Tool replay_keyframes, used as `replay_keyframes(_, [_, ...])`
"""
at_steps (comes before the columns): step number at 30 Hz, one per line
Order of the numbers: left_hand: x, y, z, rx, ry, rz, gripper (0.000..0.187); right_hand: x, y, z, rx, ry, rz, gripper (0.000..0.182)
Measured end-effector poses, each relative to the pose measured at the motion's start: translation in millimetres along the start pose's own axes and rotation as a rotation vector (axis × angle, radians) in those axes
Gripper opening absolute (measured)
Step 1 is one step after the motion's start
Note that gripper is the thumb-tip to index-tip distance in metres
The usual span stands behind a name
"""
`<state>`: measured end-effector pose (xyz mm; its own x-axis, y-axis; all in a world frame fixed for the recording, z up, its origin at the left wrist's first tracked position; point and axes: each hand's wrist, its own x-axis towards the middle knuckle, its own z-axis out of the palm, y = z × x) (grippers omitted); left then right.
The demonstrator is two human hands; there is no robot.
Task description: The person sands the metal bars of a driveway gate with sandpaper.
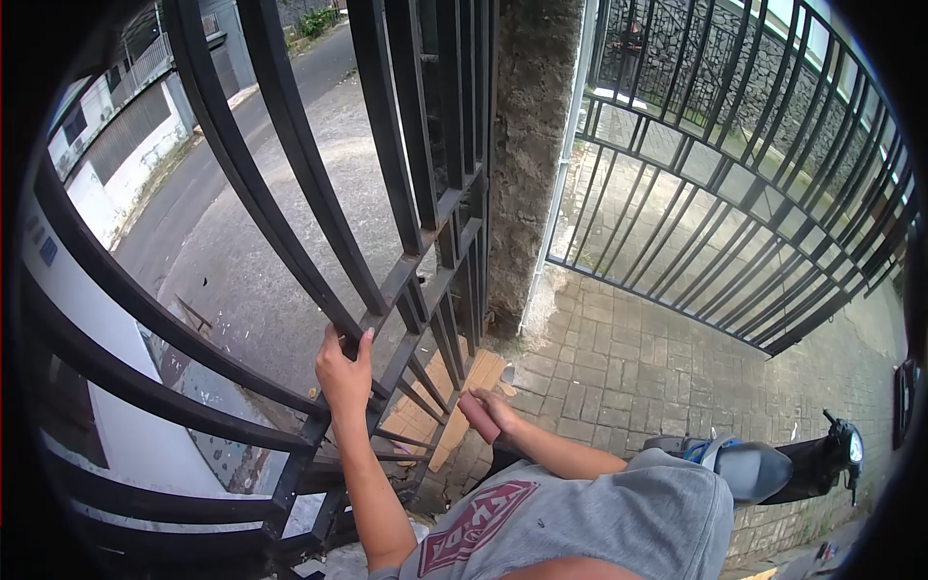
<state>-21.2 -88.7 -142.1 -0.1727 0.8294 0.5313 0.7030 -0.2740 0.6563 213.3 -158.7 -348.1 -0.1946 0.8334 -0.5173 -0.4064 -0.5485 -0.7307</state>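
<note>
My left hand [345, 377] is closed around a black metal fence [391, 280], gripping it where an upright bar meets the horizontal rail. The thumb lies on the near side of the rail, and some fingers pass behind the bar. In my right hand [501, 411] is a reddish-brown piece of sandpaper [479, 418], folded or wrapped into a flat block. That hand is low, just right of the lower bars, and the sandpaper appears apart from them. Its fingers are partly hidden behind the sandpaper.
Flattened cardboard [469, 411] lies on the ground at the fence's foot. A rough concrete pillar [527, 164] stands at the fence's end. Beyond it is a black barred gate [715, 184] over brick paving [599, 338]. A motorbike [764, 469] is parked at the right.
</note>
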Motion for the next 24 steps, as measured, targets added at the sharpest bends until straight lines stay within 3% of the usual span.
replay_keyframes(3, [0.4,7.2,-2.2,-0.012,-0.031,-0.060,0.034,13.2,-18.5,6.7,0.283,-0.246,0.038,0.053])
replay_keyframes(6, [-0.3,6.1,0.2,-0.041,-0.022,-0.060,0.032,28.8,-40.0,1.2,0.379,-0.470,0.073,0.056])
replay_keyframes(9, [2.4,11.0,4.6,-0.060,0.006,-0.067,0.038,36.4,-70.5,-13.3,0.407,-0.490,0.199,0.059])
replay_keyframes(13, [4.7,13.4,15.5,0.053,0.074,-0.142,0.033,53.0,-112.6,-52.3,0.314,-0.578,0.145,0.058])
replay_keyframes(15, [5.5,11.9,22.3,0.056,0.132,-0.161,0.031,66.5,-139.3,-72.4,0.293,-0.419,0.087,0.048])
replay_keyframes(17, [1.3,6.1,24.5,0.317,0.167,-0.110,0.035,85.6,-159.0,-106.6,0.426,-0.277,0.100,0.042])
replay_keyframes(20, [-4.8,-8.8,31.2,0.371,0.352,0.039,0.045,99.2,-200.2,-145.8,0.447,-0.176,0.022,0.039])
replay_keyframes(24, [-5.7,-11.6,31.7,0.357,0.506,0.157,0.039,106.9,-243.4,-187.0,0.339,-0.133,-0.077,0.037])
